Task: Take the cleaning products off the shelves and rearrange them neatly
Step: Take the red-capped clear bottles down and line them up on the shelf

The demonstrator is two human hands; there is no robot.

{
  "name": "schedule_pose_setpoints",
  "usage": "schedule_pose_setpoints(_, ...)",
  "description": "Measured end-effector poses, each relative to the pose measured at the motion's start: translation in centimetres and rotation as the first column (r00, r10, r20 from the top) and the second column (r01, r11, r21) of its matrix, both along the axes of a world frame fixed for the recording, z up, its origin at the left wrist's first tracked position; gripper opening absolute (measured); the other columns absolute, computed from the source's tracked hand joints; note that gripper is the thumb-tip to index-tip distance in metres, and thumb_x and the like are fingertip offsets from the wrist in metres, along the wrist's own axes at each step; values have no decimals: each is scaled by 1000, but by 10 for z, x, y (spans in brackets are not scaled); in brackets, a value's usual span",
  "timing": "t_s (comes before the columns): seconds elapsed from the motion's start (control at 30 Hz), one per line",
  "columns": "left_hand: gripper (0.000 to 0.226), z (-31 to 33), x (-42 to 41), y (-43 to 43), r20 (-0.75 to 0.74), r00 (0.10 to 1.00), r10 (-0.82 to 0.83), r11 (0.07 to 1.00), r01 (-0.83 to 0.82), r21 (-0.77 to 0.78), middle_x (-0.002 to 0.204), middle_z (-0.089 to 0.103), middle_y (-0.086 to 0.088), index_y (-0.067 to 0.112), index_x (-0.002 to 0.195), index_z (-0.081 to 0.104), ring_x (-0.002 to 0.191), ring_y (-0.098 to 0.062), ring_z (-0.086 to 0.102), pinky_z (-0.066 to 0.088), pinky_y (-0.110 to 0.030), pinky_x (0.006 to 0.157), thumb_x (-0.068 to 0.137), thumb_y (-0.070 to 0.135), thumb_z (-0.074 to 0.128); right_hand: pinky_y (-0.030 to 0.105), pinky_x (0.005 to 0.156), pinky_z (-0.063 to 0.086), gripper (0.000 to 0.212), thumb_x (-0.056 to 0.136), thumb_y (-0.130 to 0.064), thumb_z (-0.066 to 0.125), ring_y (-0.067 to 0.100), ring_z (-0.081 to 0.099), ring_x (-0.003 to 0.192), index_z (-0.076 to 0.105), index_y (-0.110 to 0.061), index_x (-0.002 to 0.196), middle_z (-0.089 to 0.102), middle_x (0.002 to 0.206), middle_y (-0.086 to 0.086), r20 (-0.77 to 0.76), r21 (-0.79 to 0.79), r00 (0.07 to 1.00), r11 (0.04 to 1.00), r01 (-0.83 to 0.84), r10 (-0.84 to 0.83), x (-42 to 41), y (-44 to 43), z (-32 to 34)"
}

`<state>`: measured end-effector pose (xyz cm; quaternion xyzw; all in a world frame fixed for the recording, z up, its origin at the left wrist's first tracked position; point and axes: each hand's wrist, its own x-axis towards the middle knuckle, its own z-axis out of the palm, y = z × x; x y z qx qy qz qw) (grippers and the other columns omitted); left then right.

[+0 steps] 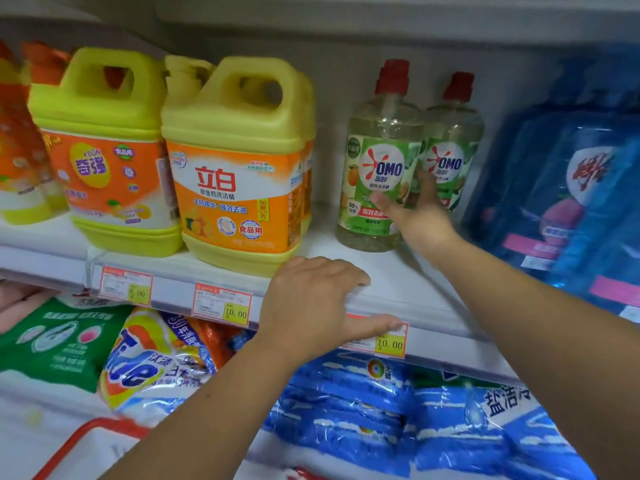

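Note:
Two clear OMO bottles with red caps stand on the white upper shelf (398,282). My right hand (420,216) grips the front OMO bottle (375,174) low on its right side, thumb across the label and fingers between it and the rear OMO bottle (450,147). My left hand (311,306) rests on the shelf's front edge, fingers on top and thumb over a price tag (391,342). To the left stand a yellow Liby jug (239,174) and a yellow Keon jug (107,157).
Blue refill bags (575,188) lean at the right of the upper shelf. Orange bottles (20,140) crowd the far left. Below lie a Tide bag (156,358), a green bag (59,341), blue detergent bags (415,420) and a red-rimmed basket (86,441).

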<state>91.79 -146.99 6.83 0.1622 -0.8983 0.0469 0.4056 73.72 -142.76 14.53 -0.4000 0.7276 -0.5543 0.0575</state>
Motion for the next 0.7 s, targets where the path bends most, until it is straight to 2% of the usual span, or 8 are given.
schedule_pose_setpoints(0.07, 68, -2, 0, -1, -13, 1000, -1, 1000, 1, -3, 91, 74, 14, 30, 91, 76, 82, -10, 69, 51, -31, 75, 71, 87, 45, 27, 84, 43, 82, 87, -41, 71, 10, 52, 106, 24, -25, 151, 57, 138, -5, -7, 3, 1000, 1000, 3, -3, 1, -1, -1)
schedule_pose_setpoints(0.17, 70, -2, 0, -3, 12, 1000, 28, 1000, -29, 13, 93, 74, 15, 31, 93, 75, 84, -9, 68, 48, -29, 77, 71, 88, 42, 28, 86, 43, 82, 87, -41, 71, 13, 54, 115, 23, -26, 152, 55, 141, -6, -1, 5, 1000, 1000, 5, -5, 4, -2, -1)
schedule_pose_setpoints(0.3, 78, 6, 5, 2, 118, 991, 58, 994, -68, 85, 102, 72, 18, 35, 103, 72, 94, -8, 65, 43, -28, 83, 70, 93, 32, 29, 92, 44, 66, 89, -41, 70, 19, 56, 123, 39, -19, 142, 59, 135, -1, -16, 129, 1000, 992, -8, 11, 15, 19, 7)
schedule_pose_setpoints(0.37, 78, 12, 9, 6, 162, 984, 78, 991, -94, 98, 113, 69, 17, 36, 113, 68, 107, -10, 61, 41, -31, 91, 71, 92, 33, 17, 85, 44, 59, 91, -38, 68, 13, 60, 113, 42, -19, 140, 63, 125, -3, -25, 20, 1000, 1000, 18, -17, 25, 52, 12)
schedule_pose_setpoints(0.43, 72, 11, 11, 21, 97, 993, 68, 991, -78, 106, 128, 63, 8, 32, 124, 63, 127, -17, 50, 34, -40, 106, 75, 81, 44, 12, 73, 44, 47, 94, -35, 65, 5, 62, 93, 47, -22, 135, 65, 106, -6, -43, -122, 999, 992, 24, -29, 34, 98, 13)
schedule_pose_setpoints(0.5, 65, -1, 8, 54, 36, 999, 10, 996, -13, 92, 142, 51, 0, 25, 132, 57, 141, -24, 34, 25, -47, 116, 79, 63, 56, 20, 77, 48, 28, 94, -27, 66, 7, 63, 84, 55, -26, 120, 66, 93, -4, -36, -224, 999, 975, -2, -6, 39, 148, 2)
schedule_pose_setpoints(0.6, 56, -35, -6, 122, 36, 974, -224, 966, 217, 138, 149, 45, -3, 22, 134, 56, 143, -24, 32, 25, -44, 118, 83, 45, 58, 37, 88, 54, 18, 88, -31, 65, 23, 68, 94, 60, -39, 103, 71, 94, 4, 30, -274, 999, 961, 38, -31, 37, 218, -35)
schedule_pose_setpoints(0.7, 51, -70, -22, 174, 145, 912, -385, 910, 348, 224, 148, 46, -6, 20, 131, 59, 140, -25, 37, 29, -40, 116, 86, 42, 54, 27, 77, 52, 20, 91, -26, 62, 16, 66, 87, 55, -39, 105, 67, 94, 0, 78, -218, 987, 963, 157, -144, 23, 280, -79)
